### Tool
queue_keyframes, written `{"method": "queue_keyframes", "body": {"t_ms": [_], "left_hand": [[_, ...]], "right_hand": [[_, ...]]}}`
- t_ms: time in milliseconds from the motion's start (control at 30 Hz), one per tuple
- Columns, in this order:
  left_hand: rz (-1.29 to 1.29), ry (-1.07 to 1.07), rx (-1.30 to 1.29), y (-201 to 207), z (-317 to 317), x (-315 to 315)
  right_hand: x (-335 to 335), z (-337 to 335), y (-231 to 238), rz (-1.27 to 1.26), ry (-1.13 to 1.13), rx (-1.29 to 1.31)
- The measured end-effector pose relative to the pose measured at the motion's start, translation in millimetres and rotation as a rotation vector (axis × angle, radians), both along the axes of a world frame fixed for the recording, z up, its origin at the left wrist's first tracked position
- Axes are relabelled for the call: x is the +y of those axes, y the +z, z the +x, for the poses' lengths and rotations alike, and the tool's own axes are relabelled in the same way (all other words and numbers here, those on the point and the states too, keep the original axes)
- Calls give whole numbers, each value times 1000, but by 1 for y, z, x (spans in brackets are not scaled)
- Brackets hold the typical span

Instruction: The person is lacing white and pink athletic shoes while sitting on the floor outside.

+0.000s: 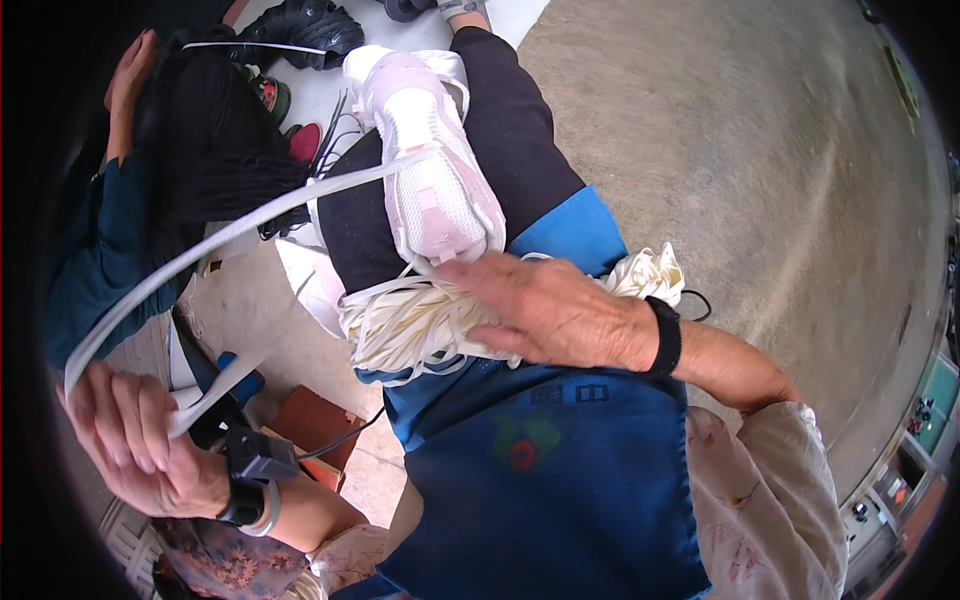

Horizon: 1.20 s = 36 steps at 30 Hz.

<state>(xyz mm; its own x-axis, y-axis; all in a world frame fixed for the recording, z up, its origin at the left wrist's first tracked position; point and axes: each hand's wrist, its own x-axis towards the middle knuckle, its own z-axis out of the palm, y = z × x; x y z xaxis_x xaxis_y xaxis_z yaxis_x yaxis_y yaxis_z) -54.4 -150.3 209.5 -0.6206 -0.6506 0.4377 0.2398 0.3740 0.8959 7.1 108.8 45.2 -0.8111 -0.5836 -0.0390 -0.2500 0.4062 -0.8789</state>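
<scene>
Sneaker [420,120] just beyond the nearer right hand [560,310], long axis extending away from it, fingers loosely spread, contact unclear; left hand [135,435] well apart, closed on a flat white shoelace [300,196].

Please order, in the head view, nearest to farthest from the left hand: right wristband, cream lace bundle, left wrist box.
1. Left wrist box: beside the left hand.
2. Cream lace bundle: under the right hand.
3. Right wristband: on that wrist.
</scene>
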Motion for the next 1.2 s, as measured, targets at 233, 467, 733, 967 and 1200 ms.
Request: {"method": "queue_keyframes", "body": {"t_ms": [233,467,733,967,1200], "left_hand": [[522,-1242,26,12,40,-93],[302,-1768,-86,2,67,-125],[-130,-2369,-513,-39,49,65],[508,-2598,-496,-78,64,90],[136,-2061,-883,-102,42,48]], "right_hand": [[-15,16,-17,131,164,106],[25,-13,-6,-269,-80,35],[2,-24,35,-766,-314,-897],[-16,-24,21,-896,-362,-1161],[-3,-33,33,-802,-408,-1242]]}}
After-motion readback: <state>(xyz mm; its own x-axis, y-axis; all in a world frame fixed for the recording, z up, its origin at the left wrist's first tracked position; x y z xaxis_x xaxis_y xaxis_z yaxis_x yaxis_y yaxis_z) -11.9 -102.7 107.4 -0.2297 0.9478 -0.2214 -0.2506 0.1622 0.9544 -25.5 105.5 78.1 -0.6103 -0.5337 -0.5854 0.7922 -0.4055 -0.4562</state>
